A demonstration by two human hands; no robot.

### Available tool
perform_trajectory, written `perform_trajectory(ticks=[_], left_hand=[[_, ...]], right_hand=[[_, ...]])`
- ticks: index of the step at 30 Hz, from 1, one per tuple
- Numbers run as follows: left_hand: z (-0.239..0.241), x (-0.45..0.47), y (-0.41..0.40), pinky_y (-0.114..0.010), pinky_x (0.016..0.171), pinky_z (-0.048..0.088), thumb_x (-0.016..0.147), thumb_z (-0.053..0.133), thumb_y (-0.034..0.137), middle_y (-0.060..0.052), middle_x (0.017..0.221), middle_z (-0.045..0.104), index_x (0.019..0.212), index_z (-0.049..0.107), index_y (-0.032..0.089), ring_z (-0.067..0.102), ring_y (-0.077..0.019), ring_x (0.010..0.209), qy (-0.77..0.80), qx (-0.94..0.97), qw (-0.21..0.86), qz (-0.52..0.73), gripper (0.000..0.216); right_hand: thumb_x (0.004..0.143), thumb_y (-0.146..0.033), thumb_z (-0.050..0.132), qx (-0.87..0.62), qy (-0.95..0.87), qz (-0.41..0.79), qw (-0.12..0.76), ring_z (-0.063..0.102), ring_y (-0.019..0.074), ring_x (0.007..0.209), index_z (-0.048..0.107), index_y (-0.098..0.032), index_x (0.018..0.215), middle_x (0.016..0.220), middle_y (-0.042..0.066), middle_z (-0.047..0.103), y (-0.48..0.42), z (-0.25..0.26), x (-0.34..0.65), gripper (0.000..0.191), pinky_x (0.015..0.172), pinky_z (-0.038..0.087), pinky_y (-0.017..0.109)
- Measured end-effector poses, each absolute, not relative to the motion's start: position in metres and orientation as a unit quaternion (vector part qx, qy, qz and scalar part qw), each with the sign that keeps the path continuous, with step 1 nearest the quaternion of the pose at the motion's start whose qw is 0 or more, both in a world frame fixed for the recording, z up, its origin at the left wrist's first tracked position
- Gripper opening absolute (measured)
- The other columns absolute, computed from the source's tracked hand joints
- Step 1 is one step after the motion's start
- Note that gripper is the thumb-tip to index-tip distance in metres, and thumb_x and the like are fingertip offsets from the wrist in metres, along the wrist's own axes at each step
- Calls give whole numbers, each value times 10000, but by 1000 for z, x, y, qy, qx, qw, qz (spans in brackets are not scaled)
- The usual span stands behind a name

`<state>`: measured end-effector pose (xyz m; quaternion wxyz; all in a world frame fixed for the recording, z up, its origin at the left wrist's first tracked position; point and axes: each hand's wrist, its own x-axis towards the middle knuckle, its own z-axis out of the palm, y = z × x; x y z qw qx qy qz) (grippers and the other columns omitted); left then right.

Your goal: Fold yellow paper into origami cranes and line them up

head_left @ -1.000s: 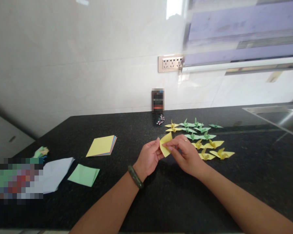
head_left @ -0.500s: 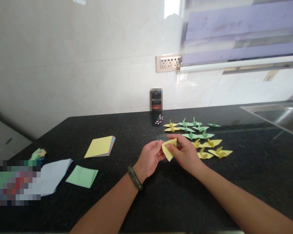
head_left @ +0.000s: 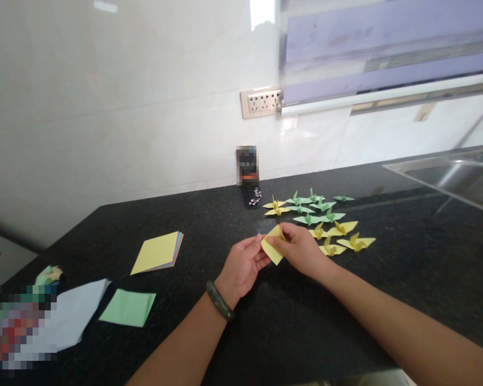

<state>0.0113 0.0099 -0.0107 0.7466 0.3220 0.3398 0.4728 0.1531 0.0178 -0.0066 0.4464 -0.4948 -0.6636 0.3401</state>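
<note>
The yellow sheet [head_left: 273, 254] is matt paper, the countertop [head_left: 209, 225] smooth and stone-like, the sink [head_left: 469, 178] shiny metal.

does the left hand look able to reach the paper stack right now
Probably yes: between the left hand and the paper stack only counter shows. The hand does hold a yellow sheet, though, and would likely need to let go first.

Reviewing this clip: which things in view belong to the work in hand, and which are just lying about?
Apparently part of the work:
folded yellow paper, held between left hand and right hand
stacked coloured paper
green paper
yellow paper cranes
green paper cranes

Apparently just lying about:
beaded strand
pixelated object by the wall

Unclear: white paper
</note>
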Motion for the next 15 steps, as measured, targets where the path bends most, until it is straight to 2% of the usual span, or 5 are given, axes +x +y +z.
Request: perform_trajectory(ticks=[4,8,15], left_hand=[[-11,11,10,-208,652,499,788,573,261,-64,773,673,848,634,97,621,-106,669,308,319,753,486,185],[-12,11,8,-213,612,503,794,564,274,-63,761,673,854,628,108,624,-113,640,308,335,753,475,188],[-12,12,7,-220,605,504,768,595,258,-72,784,673,857,625,99,630,-127,660,326,331,737,492,185]], right_hand=[[704,-330,603,-470,-622,423,462,475,101,542,513,-165,689,605,-24,513,17,-6,150,188,479,407,216],[670,-381,634,-474,-562,500,457,447,85,468,504,-169,697,584,-35,506,16,-3,147,251,398,365,202],[617,-302,680,-453,-530,547,463,445,77,492,495,-167,722,608,-48,496,12,2,145,252,417,356,194]])
